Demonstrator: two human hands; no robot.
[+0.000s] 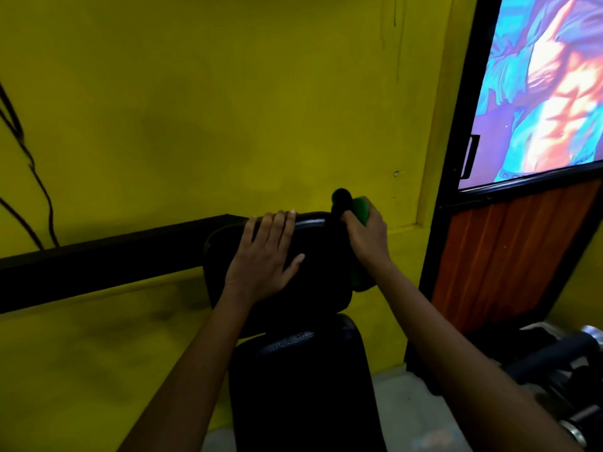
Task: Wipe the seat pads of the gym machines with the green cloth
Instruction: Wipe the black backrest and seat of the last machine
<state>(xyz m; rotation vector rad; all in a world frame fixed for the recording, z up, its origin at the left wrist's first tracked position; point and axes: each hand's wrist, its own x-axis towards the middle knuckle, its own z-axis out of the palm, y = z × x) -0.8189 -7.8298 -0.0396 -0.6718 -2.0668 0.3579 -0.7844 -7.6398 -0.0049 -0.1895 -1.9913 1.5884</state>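
Observation:
A black upper pad (pixel 313 272) of a gym machine stands in front of me, above a black seat pad (pixel 303 386). My left hand (pixel 264 256) lies flat on the upper pad, its fingers straight and reaching over the top edge. My right hand (pixel 367 236) grips the green cloth (pixel 362 207) at the pad's right side, beside a black handle (pixel 341 199) that sticks up there. More of the cloth hangs below my right wrist.
A yellow wall (pixel 212 109) with a black ledge (pixel 98 259) stands close behind the machine. A black-framed door (pixel 509 249) with a colourful poster and a wooden panel is at the right. Dumbbells (pixel 567 360) lie on the floor at the lower right. Cables (pixel 36 177) hang at the left.

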